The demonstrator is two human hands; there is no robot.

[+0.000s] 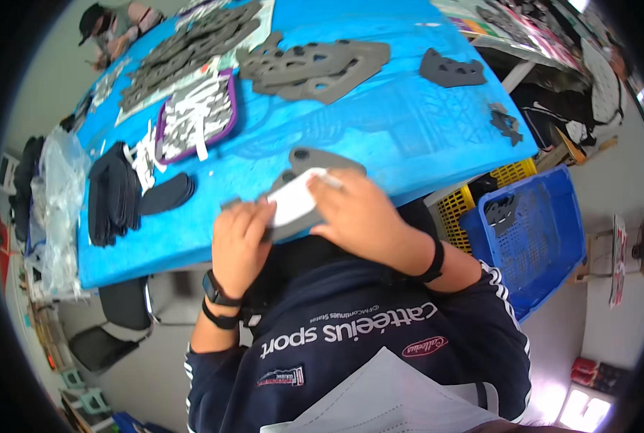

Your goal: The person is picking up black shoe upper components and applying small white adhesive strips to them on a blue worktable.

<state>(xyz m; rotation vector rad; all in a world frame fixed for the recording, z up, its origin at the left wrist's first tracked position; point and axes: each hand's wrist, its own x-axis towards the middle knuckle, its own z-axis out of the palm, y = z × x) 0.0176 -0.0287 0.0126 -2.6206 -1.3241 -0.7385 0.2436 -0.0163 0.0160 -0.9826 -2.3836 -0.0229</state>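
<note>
Reference landmark: the purple-rimmed tray (pixel 234 108) on the blue table (pixel 408 137). The workpiece, a white piece (pixel 293 200), is nearer to me than the tray and to its right, over a grey cut-out piece (pixel 329 159) with holes.

Hand state: my right hand (pixel 358 213) is narrow, fingers bent and holding the right end of the white piece. My left hand (pixel 240 242) has its fingers drawn together at the left end; I cannot tell whether they pinch it or only press it. Whether the white piece is fixed to the grey one is not discernible.

Fault conditions, as I judge them:
- Skew: uneven pull between my two hands would turn the white piece off line with the grey one.
- Crease: if I push the ends toward each other, the white piece may buckle.
- Slip: both pieces lie on the tray's near side, by the table edge; a loose left hold could let them slide toward my lap.
- Mix-up: white strips (pixel 143 159) lying left of the tray could be brushed aside by a sleeve.
</note>
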